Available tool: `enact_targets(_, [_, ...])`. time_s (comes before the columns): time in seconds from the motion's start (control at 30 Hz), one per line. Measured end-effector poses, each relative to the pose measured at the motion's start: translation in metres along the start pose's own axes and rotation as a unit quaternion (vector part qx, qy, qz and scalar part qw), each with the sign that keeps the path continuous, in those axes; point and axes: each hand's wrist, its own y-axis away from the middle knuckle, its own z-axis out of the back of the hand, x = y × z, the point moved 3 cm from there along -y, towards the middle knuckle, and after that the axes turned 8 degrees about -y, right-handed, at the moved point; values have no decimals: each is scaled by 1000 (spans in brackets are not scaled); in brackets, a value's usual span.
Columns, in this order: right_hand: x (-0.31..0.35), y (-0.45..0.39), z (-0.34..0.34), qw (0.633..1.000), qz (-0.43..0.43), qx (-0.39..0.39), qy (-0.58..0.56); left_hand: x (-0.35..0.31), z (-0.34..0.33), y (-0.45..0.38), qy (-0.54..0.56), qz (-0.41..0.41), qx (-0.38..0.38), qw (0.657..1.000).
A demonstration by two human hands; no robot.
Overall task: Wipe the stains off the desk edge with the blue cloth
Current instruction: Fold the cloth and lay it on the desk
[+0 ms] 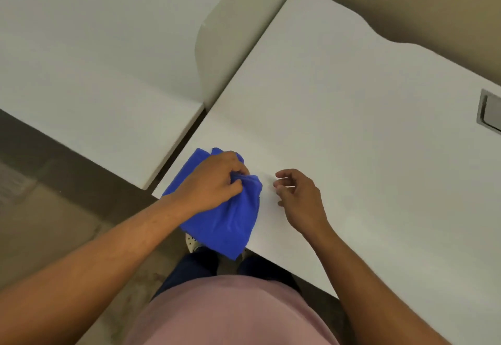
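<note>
A blue cloth (230, 217) lies bunched on the near left corner of the white desk (352, 117), with one end hanging over the desk's front edge. My left hand (214, 182) rests on top of it and pinches a fold of the fabric between thumb and fingers. My right hand (299, 198) hovers just to the right of the cloth, fingers loosely curled and apart, holding nothing. I cannot make out any stains on the desk edge.
A second white desk (95, 73) stands to the left, separated by a narrow gap and a white divider panel (225, 46). A grey cable grommet (489, 113) sits at the right edge. My legs and a spotted shoe (192, 241) are below the desk front.
</note>
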Motion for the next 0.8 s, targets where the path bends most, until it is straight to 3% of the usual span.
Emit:
enact_targets(0.1, [-6,8,-6,999,0,-11,51,2,-2,1,17,-9,-9,1000])
enact_targets(0.23, [-9,15,-15,1000,8,15,-18,0,-4,4,38,-11,-23,999])
enact_targets(0.43, [-4,13,-11,996,34,27,-75,-9,-3,13,40,42,-63,996])
enact_targets(0.53, [0,8,-13,994,39,64,-84,-18,-7,17,44,105,-100,988])
enact_targets(0.7, [4,1,-15,990,47,83,-105,-43,-20,40,197,185,-102,957])
enact_targets(0.8, [9,-4,-17,987,56,98,-117,-54,-25,50,239,208,-149,937])
